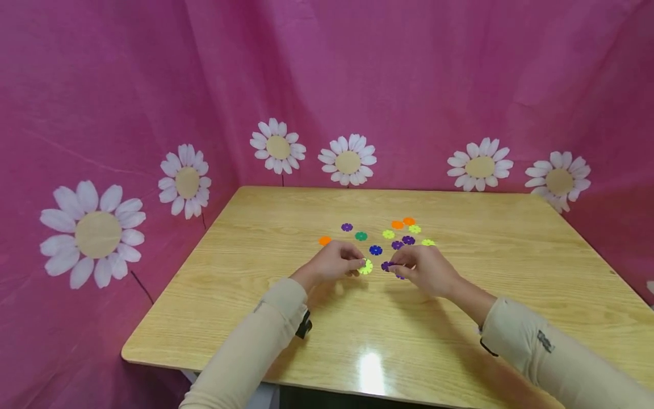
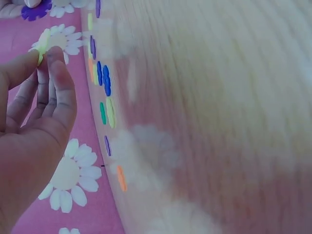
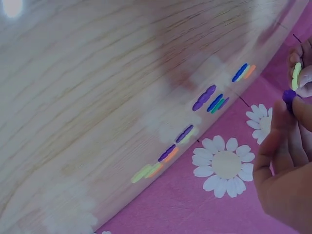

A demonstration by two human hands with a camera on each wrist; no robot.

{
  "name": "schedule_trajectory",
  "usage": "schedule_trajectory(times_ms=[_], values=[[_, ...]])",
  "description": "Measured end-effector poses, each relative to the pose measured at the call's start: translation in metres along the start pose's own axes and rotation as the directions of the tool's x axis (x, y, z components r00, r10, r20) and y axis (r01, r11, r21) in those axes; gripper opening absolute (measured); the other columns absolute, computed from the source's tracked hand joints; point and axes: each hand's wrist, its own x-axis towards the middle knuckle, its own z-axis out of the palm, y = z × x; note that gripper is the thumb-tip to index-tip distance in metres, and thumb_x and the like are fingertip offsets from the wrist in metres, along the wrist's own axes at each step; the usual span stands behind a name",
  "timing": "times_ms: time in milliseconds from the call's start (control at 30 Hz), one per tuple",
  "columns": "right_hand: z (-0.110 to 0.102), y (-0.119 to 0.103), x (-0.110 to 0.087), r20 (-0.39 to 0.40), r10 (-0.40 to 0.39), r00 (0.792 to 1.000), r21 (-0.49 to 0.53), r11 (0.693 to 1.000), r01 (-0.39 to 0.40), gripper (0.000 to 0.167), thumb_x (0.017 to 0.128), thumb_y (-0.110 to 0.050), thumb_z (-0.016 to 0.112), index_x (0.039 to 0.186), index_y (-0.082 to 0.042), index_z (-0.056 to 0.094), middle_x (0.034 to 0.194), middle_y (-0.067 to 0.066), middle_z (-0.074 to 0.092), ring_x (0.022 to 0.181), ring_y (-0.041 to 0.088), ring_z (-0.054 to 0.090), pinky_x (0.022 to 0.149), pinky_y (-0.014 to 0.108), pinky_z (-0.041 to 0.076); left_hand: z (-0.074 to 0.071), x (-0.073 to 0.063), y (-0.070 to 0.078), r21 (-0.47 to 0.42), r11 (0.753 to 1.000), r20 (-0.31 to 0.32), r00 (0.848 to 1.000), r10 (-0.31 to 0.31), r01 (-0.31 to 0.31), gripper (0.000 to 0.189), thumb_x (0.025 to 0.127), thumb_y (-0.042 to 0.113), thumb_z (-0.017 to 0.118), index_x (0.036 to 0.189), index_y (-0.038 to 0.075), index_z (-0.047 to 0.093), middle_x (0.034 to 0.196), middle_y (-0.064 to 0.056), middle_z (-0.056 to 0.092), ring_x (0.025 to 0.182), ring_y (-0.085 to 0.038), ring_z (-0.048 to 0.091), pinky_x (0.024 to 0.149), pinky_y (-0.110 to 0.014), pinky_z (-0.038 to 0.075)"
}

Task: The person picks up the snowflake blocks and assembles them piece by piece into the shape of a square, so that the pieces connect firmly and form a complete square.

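Note:
Between thumb and fingertips, my left hand pinches a yellow-green notched plastic disc, shaped like a flower. My right hand pinches a purple disc of the same kind. Both hands are raised over the table, a small gap apart, with the two discs facing each other. In the left wrist view the yellow-green disc stands edge-on above the left fingertips. The right wrist view has the purple disc just below the yellow-green one. Another purple disc lies partly hidden below the right hand.
Loose discs lie flat on the wooden table beyond the hands: a blue one, a green one, an orange one and several more in purple, orange and yellow-green. A pink cloth with white flowers hangs behind and at the sides.

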Motion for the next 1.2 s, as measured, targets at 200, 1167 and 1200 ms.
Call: schedule_trajectory(times_ms=[200, 1167, 1200], values=[[0.007, -0.001, -0.002, -0.04, -0.008, 0.999, 0.072, 0.997, 0.011, 0.006, 0.09, -0.013, 0.074, 0.095, -0.009, 0.074, 0.089, 0.005, 0.077, 0.075, 0.016, 0.071, 0.062, 0.019, 0.058, 0.006, 0.0, -0.003, -0.177, 0.983, 0.028, 0.999, -0.033, 0.037, 0.015, 0.098, 0.014, 0.065, 0.106, 0.004, 0.071, 0.099, -0.008, 0.071, 0.084, -0.017, 0.071, 0.092, -0.041, 0.061], [0.009, -0.006, 0.004, -0.118, -0.089, 0.989, 0.057, 0.994, 0.096, 0.007, 0.088, -0.01, 0.076, 0.089, -0.004, 0.076, 0.08, 0.002, 0.077, 0.066, 0.005, 0.067, 0.058, 0.019, 0.057, 0.012, 0.013, 0.001, -0.327, 0.942, 0.0, 0.997, -0.082, 0.077, 0.019, 0.096, 0.015, 0.067, 0.11, 0.002, 0.071, 0.098, -0.009, 0.071, 0.081, -0.015, 0.071, 0.089, -0.036, 0.062], [0.007, -0.006, 0.004, -0.12, -0.089, 0.989, 0.06, 0.993, 0.097, 0.006, 0.088, -0.01, 0.076, 0.089, -0.004, 0.076, 0.08, 0.003, 0.077, 0.066, 0.007, 0.067, 0.058, 0.019, 0.057, 0.013, 0.014, 0.003, -0.329, 0.941, 0.003, 0.997, -0.082, 0.078, 0.019, 0.096, 0.015, 0.068, 0.11, 0.002, 0.071, 0.098, -0.009, 0.071, 0.081, -0.015, 0.071, 0.088, -0.035, 0.062]])
